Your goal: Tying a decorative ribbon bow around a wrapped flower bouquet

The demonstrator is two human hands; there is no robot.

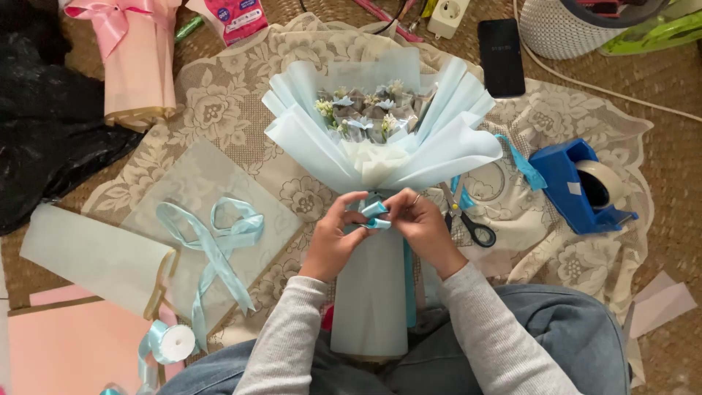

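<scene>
Items lying around the lace cloth (219, 110)
Tape dispenser (578, 183) at right; scissors (468, 219) beside it; phone (501, 57) above; ribbon spool (173, 342), pink roll (139, 66) at left.

A woven straw mat (680, 157) covers the floor. A cream lace cloth (219, 110) lies spread on it; a black phone (502, 57) lies far right, pink paper (66, 347) near left.

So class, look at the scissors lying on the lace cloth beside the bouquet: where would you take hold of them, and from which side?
Grip the scissors by the black handle loops, which point toward the person, close to the right hand. Come from the near side: the blades point away, up under the bouquet's pale blue wrap, so that end is partly covered and sharp.
</scene>
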